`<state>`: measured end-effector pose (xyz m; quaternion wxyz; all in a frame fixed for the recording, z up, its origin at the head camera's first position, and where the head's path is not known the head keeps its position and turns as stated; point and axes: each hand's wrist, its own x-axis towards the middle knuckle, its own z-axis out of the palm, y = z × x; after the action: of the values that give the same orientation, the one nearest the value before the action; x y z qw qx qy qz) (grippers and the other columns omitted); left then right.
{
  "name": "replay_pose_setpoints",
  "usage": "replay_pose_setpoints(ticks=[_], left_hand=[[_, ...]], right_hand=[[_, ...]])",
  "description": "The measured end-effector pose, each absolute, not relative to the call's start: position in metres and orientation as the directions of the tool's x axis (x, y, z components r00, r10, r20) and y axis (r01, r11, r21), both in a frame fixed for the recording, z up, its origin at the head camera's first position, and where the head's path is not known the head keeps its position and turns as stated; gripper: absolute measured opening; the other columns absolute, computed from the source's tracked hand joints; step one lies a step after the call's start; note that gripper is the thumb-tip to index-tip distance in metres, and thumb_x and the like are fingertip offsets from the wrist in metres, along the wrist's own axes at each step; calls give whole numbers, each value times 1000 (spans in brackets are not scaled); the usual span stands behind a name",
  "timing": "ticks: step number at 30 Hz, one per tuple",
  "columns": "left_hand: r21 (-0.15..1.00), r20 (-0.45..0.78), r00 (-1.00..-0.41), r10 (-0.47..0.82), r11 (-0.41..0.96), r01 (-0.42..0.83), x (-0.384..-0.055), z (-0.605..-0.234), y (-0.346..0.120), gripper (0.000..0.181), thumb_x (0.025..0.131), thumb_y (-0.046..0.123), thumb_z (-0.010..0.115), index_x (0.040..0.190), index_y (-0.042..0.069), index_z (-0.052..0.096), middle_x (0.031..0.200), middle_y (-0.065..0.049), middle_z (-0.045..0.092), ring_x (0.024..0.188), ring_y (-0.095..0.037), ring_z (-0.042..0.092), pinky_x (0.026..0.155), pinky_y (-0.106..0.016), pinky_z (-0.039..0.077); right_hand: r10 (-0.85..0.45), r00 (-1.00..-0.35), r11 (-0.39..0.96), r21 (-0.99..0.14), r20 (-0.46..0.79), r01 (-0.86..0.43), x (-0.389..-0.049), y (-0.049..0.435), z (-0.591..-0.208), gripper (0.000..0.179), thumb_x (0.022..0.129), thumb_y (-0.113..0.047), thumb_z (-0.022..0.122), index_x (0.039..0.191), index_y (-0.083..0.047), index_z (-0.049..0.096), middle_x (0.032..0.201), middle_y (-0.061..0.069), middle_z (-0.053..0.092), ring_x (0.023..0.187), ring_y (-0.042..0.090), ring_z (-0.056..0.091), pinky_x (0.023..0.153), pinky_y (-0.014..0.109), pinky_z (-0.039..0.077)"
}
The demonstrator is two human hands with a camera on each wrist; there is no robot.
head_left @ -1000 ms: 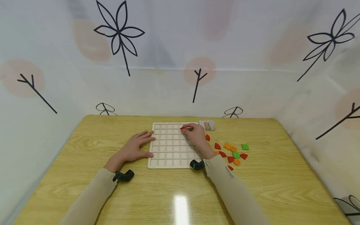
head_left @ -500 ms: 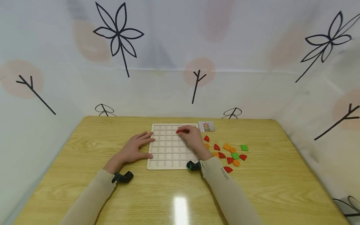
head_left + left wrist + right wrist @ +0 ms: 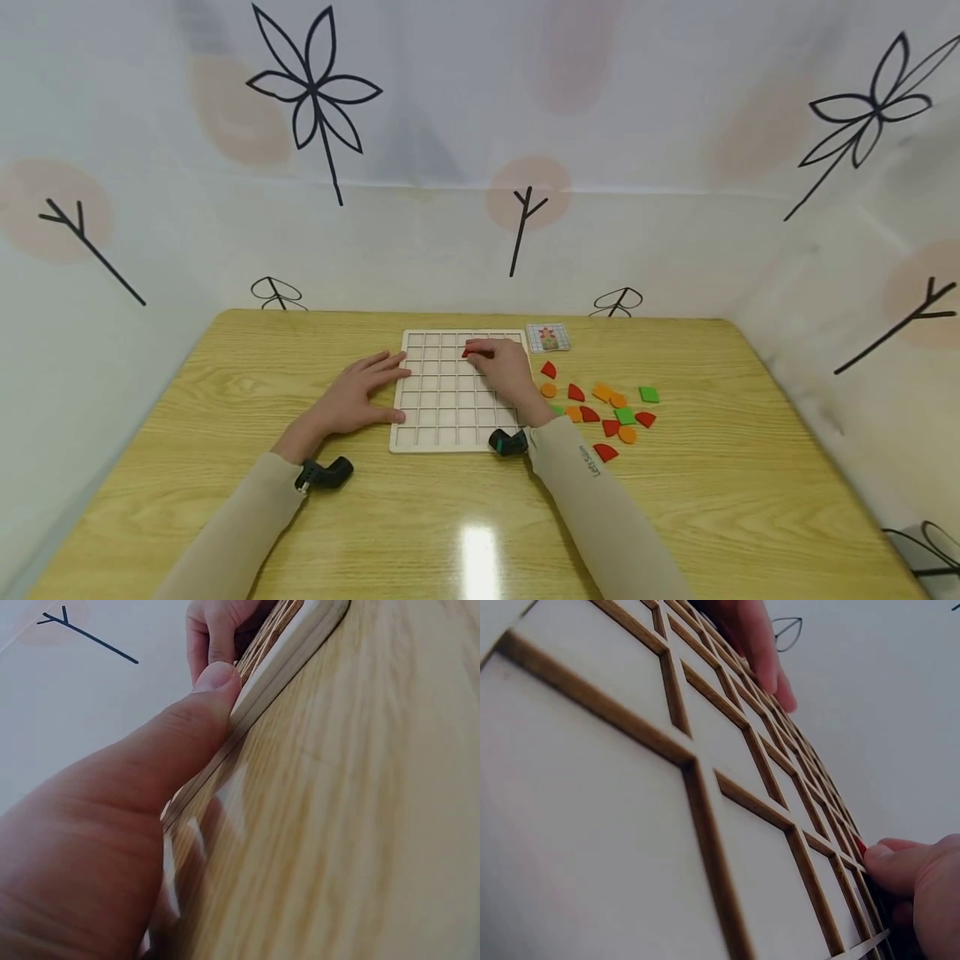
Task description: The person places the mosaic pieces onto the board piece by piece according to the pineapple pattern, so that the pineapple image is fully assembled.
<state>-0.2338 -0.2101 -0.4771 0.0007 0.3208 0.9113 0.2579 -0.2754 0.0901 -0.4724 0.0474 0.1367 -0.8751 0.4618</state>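
A pale wooden grid board (image 3: pixel 442 417) lies on the table, its square cells divided by raised wooden ridges. My left hand (image 3: pixel 352 398) rests along the board's left edge with fingers spread and straight; in the left wrist view the thumb (image 3: pixel 214 682) presses on the rim. Over the upper part of the board, my right hand (image 3: pixel 504 367) pinches a red quarter-circle tile (image 3: pixel 468 352) between thumb and fingertips, close over the second row of cells. Mostly covered by the fingers, the red tile (image 3: pixel 860 845) shows as a sliver in the right wrist view.
Right of the board lie scattered loose tiles: red quarter circles (image 3: pixel 576 392), orange pieces (image 3: pixel 627 434) and green squares (image 3: pixel 648 394). A small card (image 3: pixel 548 337) with a flower picture on a grid sits by the board's top right corner. A patterned white cloth (image 3: pixel 420 242) hangs behind the table.
My right hand has moved left across the board with the red tile, to cells further left and slightly nearer. The left hand stays at the board's edge.
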Motion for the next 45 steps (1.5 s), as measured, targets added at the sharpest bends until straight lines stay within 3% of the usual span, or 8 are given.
replay_pose_setpoints(ticks=[6,14,30,39,45], left_hand=[[477,162,-797,582,660,580,-234,-476,-211,78,84,55,74,148,18,51,161,-2,31,149,-32,20,114,-62,15],[482,161,-801,576,663,573,-233,-478,-211,78,84,55,74,148,18,51,161,-2,31,149,-31,20,115,-62,15],[480,163,-797,581,659,579,-232,-477,-210,77,84,55,74,148,17,51,161,-3,32,149,-33,21,114,-63,16],[480,164,-795,583,657,581,-234,-474,-208,77,85,54,74,148,16,51,161,-3,31,149,-33,20,115,-62,13],[482,159,-800,579,661,574,-234,-477,-209,77,84,54,74,148,18,51,161,-1,31,149,-31,20,116,-60,13]], right_hand=[[-190,-958,532,-797,217,-286,-276,90,-472,21,95,-11,70,114,-10,77,109,5,74,94,21,67,76,33,54],[-139,-967,503,-826,213,-254,-275,90,-475,10,93,-11,72,99,-14,79,95,0,72,82,15,62,73,31,52],[-155,-971,460,-857,180,-232,-274,93,-475,11,93,-12,72,101,-14,79,93,-2,72,82,15,63,73,33,53],[-164,-980,269,-951,112,-154,-284,113,-459,21,97,-9,67,116,-4,74,115,10,70,102,22,64,83,32,53],[-153,-980,352,-920,124,-171,-283,140,-440,21,97,-10,66,115,-3,74,115,12,71,103,23,63,87,37,53]])
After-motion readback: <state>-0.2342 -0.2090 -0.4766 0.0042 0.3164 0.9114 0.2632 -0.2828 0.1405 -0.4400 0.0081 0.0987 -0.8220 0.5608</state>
